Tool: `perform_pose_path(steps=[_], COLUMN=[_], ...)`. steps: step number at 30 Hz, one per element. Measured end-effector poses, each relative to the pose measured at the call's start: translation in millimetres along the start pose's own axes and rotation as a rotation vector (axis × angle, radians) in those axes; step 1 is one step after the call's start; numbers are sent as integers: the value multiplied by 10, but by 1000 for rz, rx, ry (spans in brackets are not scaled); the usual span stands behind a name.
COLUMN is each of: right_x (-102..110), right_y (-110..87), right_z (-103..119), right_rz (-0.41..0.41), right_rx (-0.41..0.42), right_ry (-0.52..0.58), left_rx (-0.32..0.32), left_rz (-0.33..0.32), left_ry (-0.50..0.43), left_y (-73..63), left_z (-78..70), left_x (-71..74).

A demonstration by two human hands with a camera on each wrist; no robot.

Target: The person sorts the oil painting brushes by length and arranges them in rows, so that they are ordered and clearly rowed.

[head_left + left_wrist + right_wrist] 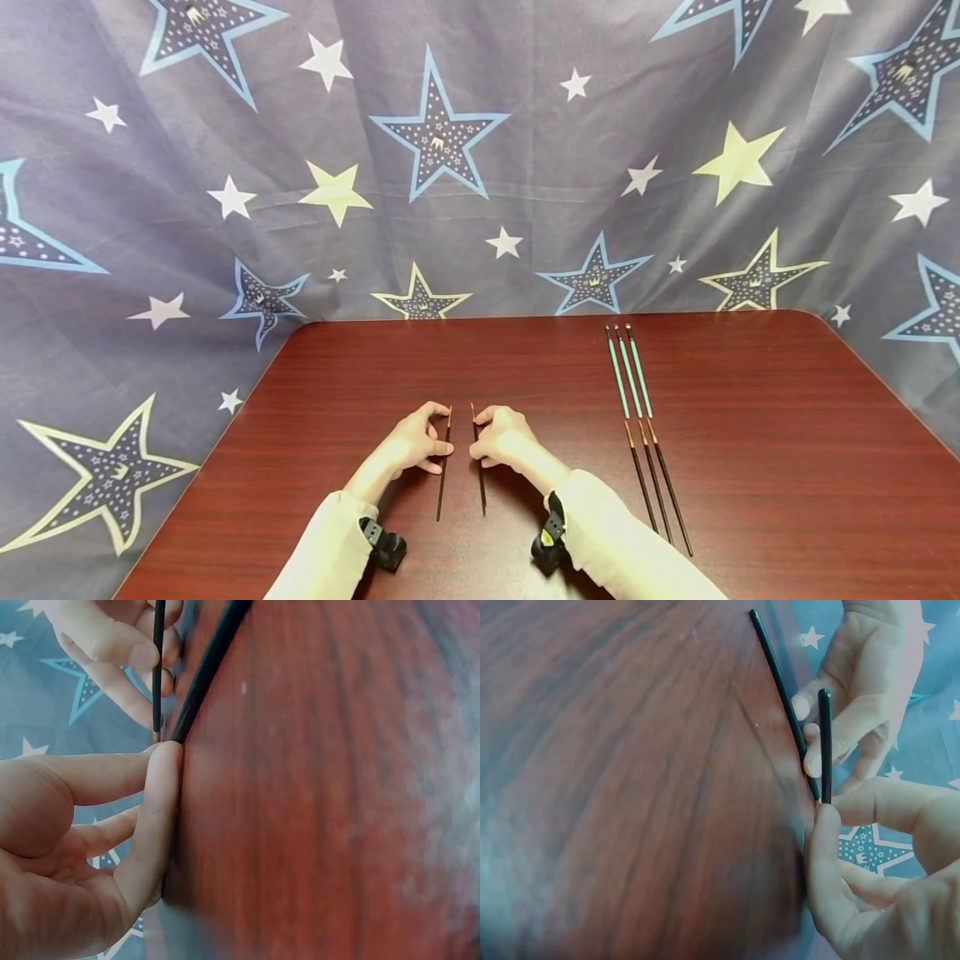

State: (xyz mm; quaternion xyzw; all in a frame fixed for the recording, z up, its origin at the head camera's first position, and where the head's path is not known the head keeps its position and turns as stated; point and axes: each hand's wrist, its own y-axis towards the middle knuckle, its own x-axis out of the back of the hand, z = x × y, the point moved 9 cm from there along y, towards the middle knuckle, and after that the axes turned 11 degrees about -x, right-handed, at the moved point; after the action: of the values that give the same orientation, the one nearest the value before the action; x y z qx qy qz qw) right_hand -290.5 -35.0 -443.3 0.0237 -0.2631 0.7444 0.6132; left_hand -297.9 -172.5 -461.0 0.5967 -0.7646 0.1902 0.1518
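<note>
In the head view my left hand [417, 440] pinches a thin dark-handled paintbrush [442, 487] between thumb and fingers. My right hand [507, 437] pinches a matching paintbrush [482, 483] a short way to its right. Both brushes point their orange-brown tips away from me, their dark handle ends toward me. The left wrist view has the left thumb and index finger meeting at the near brush's black handle [206, 671]. From the right wrist, the other black handle [826, 746] rises from the right fingertips, and the left hand [866, 690] is behind it.
On the right of the reddish-brown table [360, 358] lie three brushes with green handles [631, 375], side by side. Three dark-handled brushes [660, 487] lie just nearer to me. A grey star-patterned cloth [517, 167] hangs behind the table.
</note>
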Motion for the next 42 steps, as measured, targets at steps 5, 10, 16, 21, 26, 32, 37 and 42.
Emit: perform_pose_path(steps=[5,10,16,21,26,32,37,42], right_x=[32,128,303,490,704,955,1133,1275], right_y=[-7,-38,-94,-144,-192,-243,-270,-314], right_z=[-46,-94,-139,-157,-192,-260,-342,-416], right_rz=[58,85,69,39,2,-29,-37,-29], right_rx=[-11,-3,17,25,22,22,19,27], right_ry=[56,96,105,119,118,83,84,78], left_rx=[3,1,8,7,-30,-54,-46,-43], left_rz=[3,1,13,16,29,37,25,-11], left_ry=[-2,12,45,56,92,130,145,168], left_y=[-11,-18,-28,-31,-31,-25,-28,-23], left_z=[-5,-13,-37,-79,-136,-164,-164,-165], left_x=[-1,-2,-25,-32,-32,-17,0,29])
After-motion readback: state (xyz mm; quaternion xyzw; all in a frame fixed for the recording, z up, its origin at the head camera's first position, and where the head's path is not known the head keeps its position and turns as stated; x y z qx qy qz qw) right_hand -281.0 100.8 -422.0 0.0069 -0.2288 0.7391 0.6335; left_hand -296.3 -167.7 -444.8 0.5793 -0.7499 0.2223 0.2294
